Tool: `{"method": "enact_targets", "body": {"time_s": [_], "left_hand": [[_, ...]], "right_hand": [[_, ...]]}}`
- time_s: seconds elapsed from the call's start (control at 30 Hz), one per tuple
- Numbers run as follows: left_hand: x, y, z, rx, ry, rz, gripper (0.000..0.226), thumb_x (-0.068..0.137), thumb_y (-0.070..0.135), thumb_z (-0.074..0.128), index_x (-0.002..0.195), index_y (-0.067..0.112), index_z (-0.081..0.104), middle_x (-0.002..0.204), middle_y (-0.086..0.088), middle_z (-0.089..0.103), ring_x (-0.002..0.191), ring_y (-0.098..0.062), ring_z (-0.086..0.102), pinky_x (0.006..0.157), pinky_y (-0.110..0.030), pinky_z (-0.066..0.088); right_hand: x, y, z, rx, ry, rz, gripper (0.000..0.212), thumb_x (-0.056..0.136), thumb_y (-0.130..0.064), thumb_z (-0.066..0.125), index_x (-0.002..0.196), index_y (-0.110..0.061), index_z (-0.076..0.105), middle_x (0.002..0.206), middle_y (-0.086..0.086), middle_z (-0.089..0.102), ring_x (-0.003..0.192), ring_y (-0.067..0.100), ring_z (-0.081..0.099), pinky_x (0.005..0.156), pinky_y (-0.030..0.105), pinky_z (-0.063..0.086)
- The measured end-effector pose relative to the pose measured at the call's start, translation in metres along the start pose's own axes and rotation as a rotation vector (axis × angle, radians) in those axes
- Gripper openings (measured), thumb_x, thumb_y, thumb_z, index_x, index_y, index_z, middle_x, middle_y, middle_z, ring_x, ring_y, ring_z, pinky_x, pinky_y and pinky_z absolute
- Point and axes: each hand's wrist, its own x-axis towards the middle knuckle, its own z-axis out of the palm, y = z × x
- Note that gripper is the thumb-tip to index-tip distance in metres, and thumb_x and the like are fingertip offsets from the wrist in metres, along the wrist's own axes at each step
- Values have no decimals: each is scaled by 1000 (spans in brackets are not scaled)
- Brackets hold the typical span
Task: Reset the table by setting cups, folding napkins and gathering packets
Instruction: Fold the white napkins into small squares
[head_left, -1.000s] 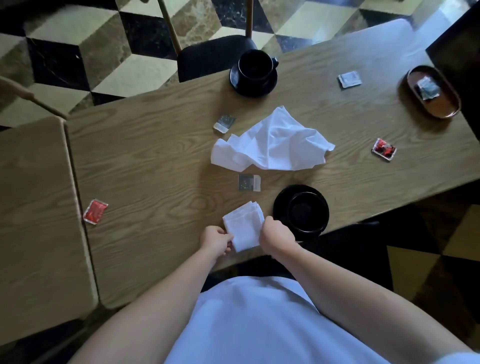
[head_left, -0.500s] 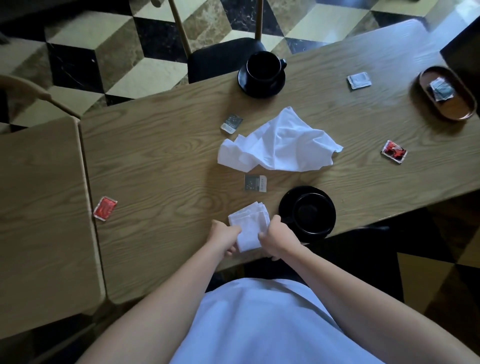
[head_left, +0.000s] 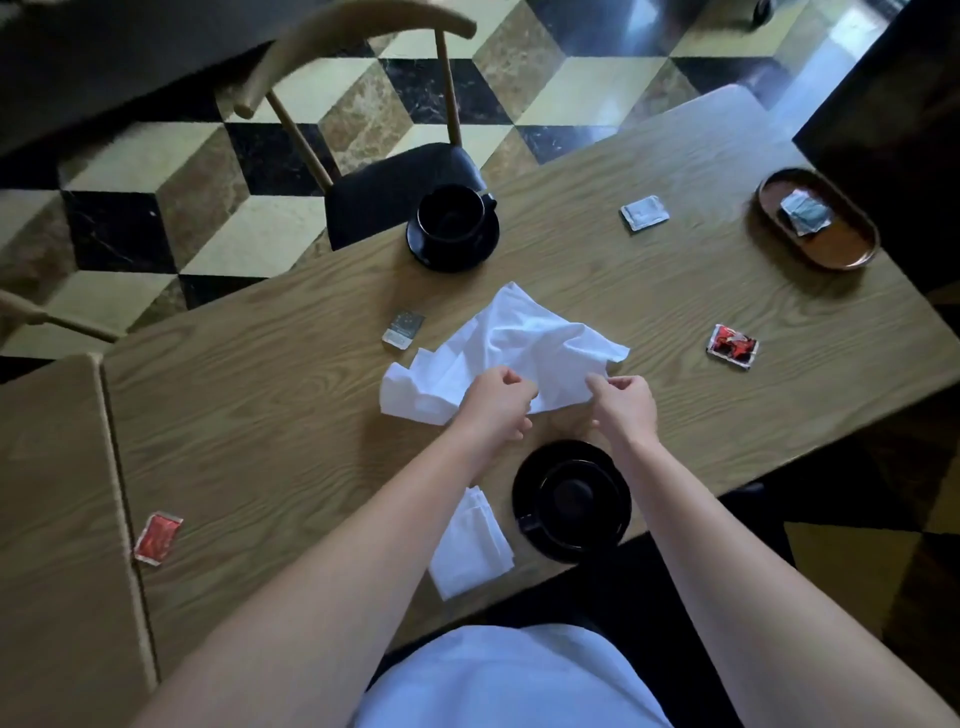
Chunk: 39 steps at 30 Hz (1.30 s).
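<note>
Both hands are pinching the near edge of the crumpled napkin (head_left: 511, 345) at the table's (head_left: 260, 395) middle — left hand (head_left: 493, 397), right hand (head_left: 626, 397). It is lying stretched left to right, one corner peaking toward the far cup (head_left: 451, 218).

The light oak-grain wooden table (head_left: 260, 415) carries a crumpled white cloth napkin (head_left: 519, 338) at centre and a folded white napkin (head_left: 470, 545) at the near edge. A black saucer with cup (head_left: 571, 499) sits beside the folded napkin; a second black cup on saucer (head_left: 452, 226) sits at the far edge. An oval brown wooden tray (head_left: 836, 249) occupies the right end. Red packets (head_left: 732, 345) (head_left: 157, 538) and grey packets (head_left: 403, 328) (head_left: 644, 212) lie scattered.
</note>
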Motion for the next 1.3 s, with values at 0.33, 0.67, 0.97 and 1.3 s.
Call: {"method": "enact_targets", "body": {"time_s": [0.33,0.67,0.97,1.3], "left_hand": [[18,15,27,2,-32,-61,12,86,28,53,91,18,56,89,-1,63,70,-16,64,65,-31,54],[-17,53,-82,-566,-40,-229,85,66,76,69,112,6,56,95,-15,70,70,-31,73,60,-40,60],[-74,22,-135,-258,-235,-111,21,92,26,67,80,10,58,51,-2,57,41,-15,55,41,-19,44],[-152,1,-189,-1230,81,215,3,88,10,67,85,9,67,75,-7,67,73,-20,65,57,-24,59]], "right_hand": [[36,-42,7,45,-100,-45,33,83,-29,72,70,-17,44,68,2,45,62,20,40,57,31,32],[-87,-116,20,-447,-586,-960,23,100,-8,55,91,-14,75,77,-3,71,70,-1,58,81,34,45],[-183,-92,60,-1015,-625,-1536,32,87,-16,66,110,-16,43,79,8,67,70,33,61,58,44,46],[-207,-116,75,-624,-28,-1282,42,87,-31,68,125,-29,50,122,-2,45,80,22,59,60,31,42]]}}
